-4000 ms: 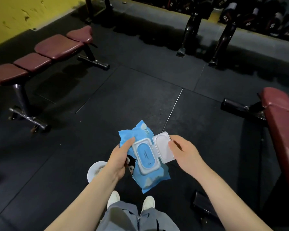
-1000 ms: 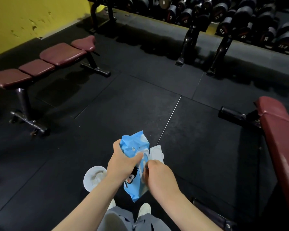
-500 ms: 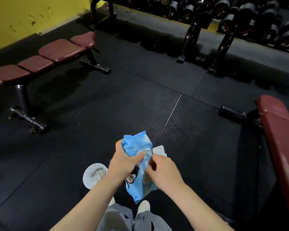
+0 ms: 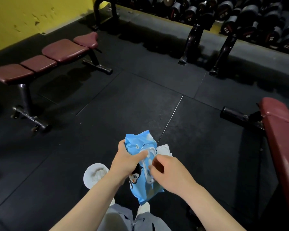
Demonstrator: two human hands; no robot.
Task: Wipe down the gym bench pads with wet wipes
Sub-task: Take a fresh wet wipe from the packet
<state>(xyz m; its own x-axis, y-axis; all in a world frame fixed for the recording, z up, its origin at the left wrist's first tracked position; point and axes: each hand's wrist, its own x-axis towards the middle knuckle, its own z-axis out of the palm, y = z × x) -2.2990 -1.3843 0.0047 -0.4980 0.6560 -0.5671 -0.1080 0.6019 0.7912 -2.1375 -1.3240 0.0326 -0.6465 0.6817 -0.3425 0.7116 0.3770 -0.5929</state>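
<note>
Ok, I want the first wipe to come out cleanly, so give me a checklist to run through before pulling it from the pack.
1. Pack held firm: ok, the left hand grips the blue wipe pack.
2. Lid open: ok, the white flap stands swung aside.
3. Wipe pinched: cannot tell, the right hand curls over the opening and hides its fingertips.
4. Bench in reach: ok, the maroon bench pad lies close on the right.
5. Place for used wipes: cannot tell, a white bowl sits on the floor; its contents are unclear.
</note>
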